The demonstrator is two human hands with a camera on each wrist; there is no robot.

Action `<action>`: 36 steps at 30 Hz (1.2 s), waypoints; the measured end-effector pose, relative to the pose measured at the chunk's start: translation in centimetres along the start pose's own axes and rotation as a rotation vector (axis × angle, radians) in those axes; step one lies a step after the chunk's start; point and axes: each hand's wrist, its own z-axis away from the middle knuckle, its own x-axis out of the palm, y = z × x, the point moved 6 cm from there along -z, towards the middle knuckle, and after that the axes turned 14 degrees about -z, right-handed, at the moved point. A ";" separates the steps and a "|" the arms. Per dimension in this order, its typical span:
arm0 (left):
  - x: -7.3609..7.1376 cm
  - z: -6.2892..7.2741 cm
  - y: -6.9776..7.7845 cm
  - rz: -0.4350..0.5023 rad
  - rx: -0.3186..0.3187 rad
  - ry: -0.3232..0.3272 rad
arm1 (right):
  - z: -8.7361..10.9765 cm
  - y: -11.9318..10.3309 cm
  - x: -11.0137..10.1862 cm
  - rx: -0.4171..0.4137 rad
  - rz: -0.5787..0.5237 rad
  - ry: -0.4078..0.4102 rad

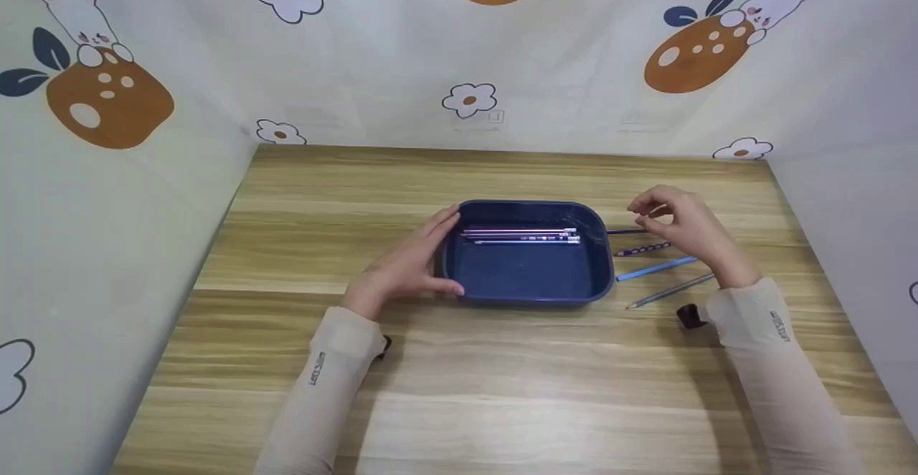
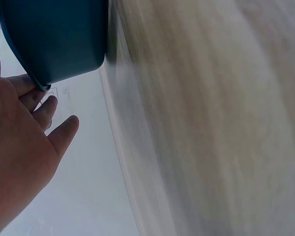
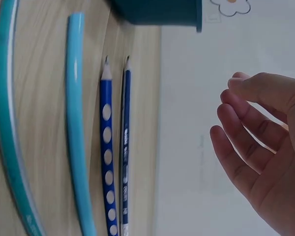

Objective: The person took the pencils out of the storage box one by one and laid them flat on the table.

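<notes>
A dark blue plastic tray [image 1: 529, 301] stands on the table. My left hand [image 1: 401, 267] spans its left end, fingers fairly straight against the rim at the back corner and thumb at the front corner. Several pencils [image 1: 520, 237] lie side by side in it, erasers to the right. Above the table right of the tray hovers my right hand [image 1: 685, 227], fingers loosely bent and holding nothing. Beneath and beside it lie a dark pencil [image 3: 127, 147], a blue pencil with pale dots [image 3: 107, 142], a light blue pencil [image 3: 74, 108] and a grey-green pencil [image 3: 5, 118].
The wooden table [image 1: 502, 389] runs back to a patterned cloth [image 1: 387, 52] with flowers and rabbits, which also covers both sides. A small black device [image 1: 691, 316] sits at the right wrist.
</notes>
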 end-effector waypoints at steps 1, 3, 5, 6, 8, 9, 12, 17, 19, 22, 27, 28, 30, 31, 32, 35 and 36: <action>0.0 0.0 0.0 0.000 -0.001 0.000 | 0.0 -0.3 0.1 -0.006 -0.009 -0.002; 0.0 -0.1 0.0 0.000 -0.002 -0.001 | 0.1 -0.9 0.4 -0.018 -0.025 -0.010; 0.0 -0.1 0.0 -0.004 0.000 0.000 | 0.1 -1.4 0.7 -0.030 -0.036 -0.019; 0.0 -0.2 0.0 -0.005 0.000 -0.001 | 0.1 -1.6 0.9 -0.035 -0.040 -0.022; 0.0 -0.2 0.0 -0.005 0.000 -0.002 | 0.2 -2.1 1.2 -0.045 -0.046 -0.028; 0.0 -0.2 0.0 -0.007 -0.002 -0.004 | 0.2 -2.3 1.3 -0.051 -0.051 -0.031; -0.1 -0.3 0.0 -0.013 -0.011 -0.010 | 0.2 -3.0 1.9 -0.072 -0.069 -0.037; -0.2 -0.2 -0.1 -0.036 -0.033 -0.021 | -0.2 -3.9 3.3 -0.082 -0.113 -0.063; -0.3 -0.1 0.0 -0.040 -0.025 -0.015 | -0.5 -4.3 4.0 -0.071 -0.132 -0.079; -0.4 0.0 0.1 -0.044 -0.014 -0.009 | -0.8 -4.7 5.1 -0.053 -0.156 -0.103; -0.5 0.1 0.1 -0.036 -0.007 -0.006 | -1.5 -5.4 6.9 -0.042 -0.166 -0.147; -0.5 0.2 0.1 -0.034 -0.008 -0.007 | -1.6 -5.5 7.3 -0.046 -0.173 -0.156; -0.6 0.2 0.0 -0.032 -0.017 -0.016 | -1.8 -5.7 8.0 -0.049 -0.191 -0.174; -0.6 0.3 0.0 -0.029 -0.020 -0.019 | -1.8 -5.8 8.3 -0.051 -0.198 -0.181; -0.7 0.3 -0.1 -0.030 -0.024 -0.021 | -1.9 -5.8 8.6 -0.052 -0.208 -0.189; -0.7 0.3 -0.3 -0.032 -0.036 -0.029 | -2.2 -6.0 9.5 -0.075 -0.223 -0.203; -0.7 0.4 -0.3 -0.032 -0.035 -0.028 | -2.3 -6.1 9.8 -0.086 -0.223 -0.204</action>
